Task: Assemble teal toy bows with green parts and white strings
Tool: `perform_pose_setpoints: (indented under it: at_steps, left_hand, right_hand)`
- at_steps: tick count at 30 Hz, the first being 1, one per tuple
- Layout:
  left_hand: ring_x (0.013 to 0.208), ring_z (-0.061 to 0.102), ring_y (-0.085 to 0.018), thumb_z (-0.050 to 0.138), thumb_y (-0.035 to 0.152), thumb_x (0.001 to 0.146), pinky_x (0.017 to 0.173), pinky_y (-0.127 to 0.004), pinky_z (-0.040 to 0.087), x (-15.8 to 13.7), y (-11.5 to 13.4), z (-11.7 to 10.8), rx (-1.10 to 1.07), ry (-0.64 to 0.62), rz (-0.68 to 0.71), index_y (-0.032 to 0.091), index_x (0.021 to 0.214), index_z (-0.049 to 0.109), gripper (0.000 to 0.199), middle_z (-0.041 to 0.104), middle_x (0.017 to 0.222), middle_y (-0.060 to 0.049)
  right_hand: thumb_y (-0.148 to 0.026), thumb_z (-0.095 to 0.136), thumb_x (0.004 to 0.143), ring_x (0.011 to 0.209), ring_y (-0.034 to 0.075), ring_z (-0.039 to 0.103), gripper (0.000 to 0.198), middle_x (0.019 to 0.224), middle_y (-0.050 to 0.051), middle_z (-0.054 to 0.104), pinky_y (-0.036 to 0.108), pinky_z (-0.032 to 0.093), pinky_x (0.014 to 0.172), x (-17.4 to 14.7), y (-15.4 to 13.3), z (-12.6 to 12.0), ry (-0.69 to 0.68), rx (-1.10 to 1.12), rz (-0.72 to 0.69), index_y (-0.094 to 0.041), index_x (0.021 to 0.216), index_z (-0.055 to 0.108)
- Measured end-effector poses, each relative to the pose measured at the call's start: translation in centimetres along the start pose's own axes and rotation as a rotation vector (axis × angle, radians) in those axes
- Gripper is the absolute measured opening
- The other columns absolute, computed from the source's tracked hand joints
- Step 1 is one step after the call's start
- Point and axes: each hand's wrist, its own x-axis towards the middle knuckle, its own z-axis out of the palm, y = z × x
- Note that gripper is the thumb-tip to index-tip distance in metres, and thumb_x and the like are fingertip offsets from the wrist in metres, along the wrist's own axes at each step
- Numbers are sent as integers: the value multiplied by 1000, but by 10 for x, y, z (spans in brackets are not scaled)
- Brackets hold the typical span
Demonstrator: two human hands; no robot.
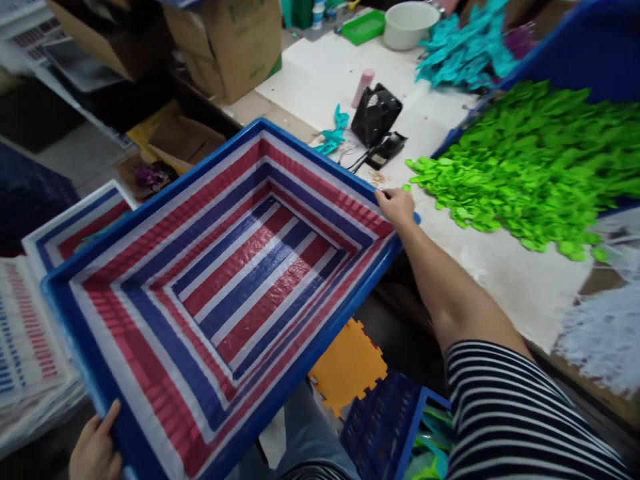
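Note:
A large blue-rimmed plastic crate (260, 280), lined with red, white and blue striped sheeting, is held up tilted in front of me with nothing in it. Its near left rim is gripped by my left hand (95, 445), whose thumb lies over the edge. My right hand (397, 205) is closed around the far right corner of the rim. Just beyond that hand, bright green flat pieces (525, 173) spill in a heap onto the white worktable (500, 273).
Behind the crate stand a small black fan (376, 117), a pink cylinder (363, 88) and turquoise pieces (465, 50). A cardboard box (227, 50) sits at the back left. Below are an orange foam mat (350, 367) and a blue basket (383, 420).

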Motion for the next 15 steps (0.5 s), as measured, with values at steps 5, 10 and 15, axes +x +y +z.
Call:
perform_pose_setpoints:
  at_steps: [5,10,15]
  left_hand:
    - [55,59,-13,62,29,76,63,-24,54,5,-16,9,-369,95,-205,22,77,63,8,65,62,5]
    - [81,66,-19,67,40,70,72,-26,54,31,-43,6,-550,-37,-113,20,82,64,23,69,78,-2]
    - [89,66,-20,54,52,81,74,-29,52,85,-109,19,-465,-75,-264,19,91,62,36,70,91,-9]
  right_hand:
    - [-71,51,74,136,36,35,69,135,16,53,58,26,106,-33,5,12,74,92,-187,-26,125,58]
    - [-79,38,74,134,34,36,64,133,12,55,55,28,106,-111,-41,19,131,117,-329,-41,121,61]
    - [-79,41,72,112,33,58,43,98,12,69,55,41,98,-244,-148,49,-196,162,-549,-47,85,68]
